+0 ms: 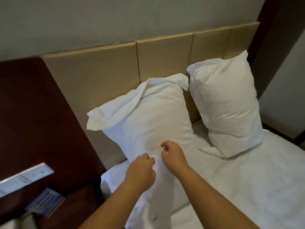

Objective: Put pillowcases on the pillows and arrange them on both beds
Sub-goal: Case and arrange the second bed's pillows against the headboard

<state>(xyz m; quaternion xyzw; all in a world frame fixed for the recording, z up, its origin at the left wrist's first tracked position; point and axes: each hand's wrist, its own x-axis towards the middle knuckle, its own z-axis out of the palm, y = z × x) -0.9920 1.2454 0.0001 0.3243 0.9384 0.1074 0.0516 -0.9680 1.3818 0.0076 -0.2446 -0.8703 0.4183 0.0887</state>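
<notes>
Step in hand: arranging, as I judge it. The near pillow (148, 123) is already in its case and is being set against the headboard (107, 71).
Place of the pillow: on the bed (247, 179), left side. Its far end leans on the headboard and its near end lies toward the person.
Long axis: it runs from the person up to the headboard, tilted a little to the right.
Which way it points: the loose flap (113, 113) of the case is at the far end, folded over to the left. The open side probably points to the headboard.
Left grip (140, 174): fingers curled into the pillow cloth; it seems to pinch a fold there.
Right grip (173, 156): fingers bent just above the cloth; I cannot tell if it holds anything.
Second pillow (226, 103): stands upright against the headboard, just beside the first one.
Next move calls for: tucking or smoothing the loose flap, then making the near pillow stand upright like its neighbour.
</notes>
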